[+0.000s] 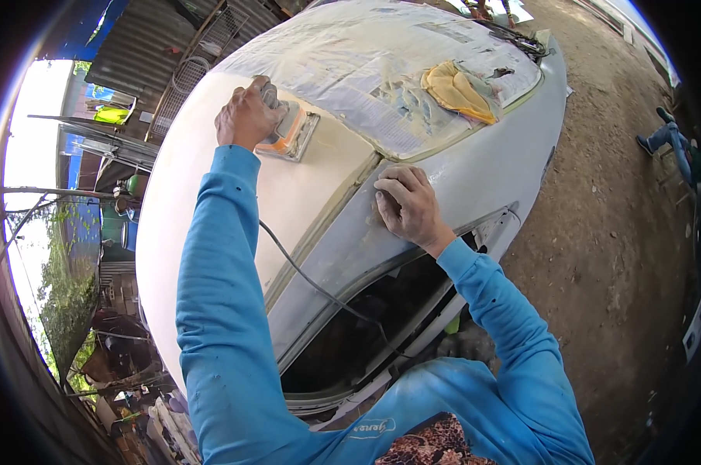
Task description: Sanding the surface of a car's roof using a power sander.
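My left hand (249,114) is wrapped round the grip of an orange and grey power sander (291,132). Its flat pad lies on the pale cream car roof (218,186), close to the windshield edge. A grey cord (288,257) trails across the roof edge and down over the dark side window opening. My right hand (409,203) rests on the grey-primed pillar beside the roof seam, its dusty fingers curled in and nothing visible in them. Paper sheets (319,58) dusted with white powder cover the windshield. On them lies a crumpled yellow cloth-like item (457,91).
The dark side window opening (366,325) gapes just below my arms. Brown dirt ground (598,248) runs along the right, where a seated person's jeans-clad leg (668,139) shows. Corrugated sheets (137,62), wire racks and clutter stand beyond the car's left side.
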Motion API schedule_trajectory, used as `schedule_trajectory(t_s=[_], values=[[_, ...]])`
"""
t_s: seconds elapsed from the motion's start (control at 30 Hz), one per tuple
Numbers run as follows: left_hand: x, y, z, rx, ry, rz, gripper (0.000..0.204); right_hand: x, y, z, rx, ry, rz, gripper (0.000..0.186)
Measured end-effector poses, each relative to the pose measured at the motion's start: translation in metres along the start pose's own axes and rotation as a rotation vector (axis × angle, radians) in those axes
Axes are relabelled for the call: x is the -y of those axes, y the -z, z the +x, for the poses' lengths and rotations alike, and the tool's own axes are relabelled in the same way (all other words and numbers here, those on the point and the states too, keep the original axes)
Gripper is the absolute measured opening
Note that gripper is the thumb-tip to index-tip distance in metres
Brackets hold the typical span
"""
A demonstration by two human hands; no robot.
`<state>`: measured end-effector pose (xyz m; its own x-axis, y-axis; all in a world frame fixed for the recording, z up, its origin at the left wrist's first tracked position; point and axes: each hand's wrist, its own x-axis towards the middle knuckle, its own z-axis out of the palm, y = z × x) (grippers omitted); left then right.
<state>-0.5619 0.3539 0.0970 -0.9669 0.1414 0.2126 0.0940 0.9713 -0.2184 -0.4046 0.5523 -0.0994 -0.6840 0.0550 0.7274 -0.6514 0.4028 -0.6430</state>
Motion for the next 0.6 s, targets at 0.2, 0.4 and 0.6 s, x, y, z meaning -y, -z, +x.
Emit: schedule_trajectory(t_s=[0.2,0.4,0.6], values=[[-0.032,0.0,-0.018,0.04,-0.118,-0.077,0.065,0.002,0.002,0.001,0.02,-0.012,-0.008,0.021],[-0.019,-0.01,0.034,0.093,-0.072,-0.033,0.068,0.001,0.002,0.004,0.017,-0.001,-0.005,0.022],[-0.007,-0.011,0.045,0.108,0.019,-0.003,0.07,0.0,0.002,0.004,0.03,0.005,-0.022,0.022]])
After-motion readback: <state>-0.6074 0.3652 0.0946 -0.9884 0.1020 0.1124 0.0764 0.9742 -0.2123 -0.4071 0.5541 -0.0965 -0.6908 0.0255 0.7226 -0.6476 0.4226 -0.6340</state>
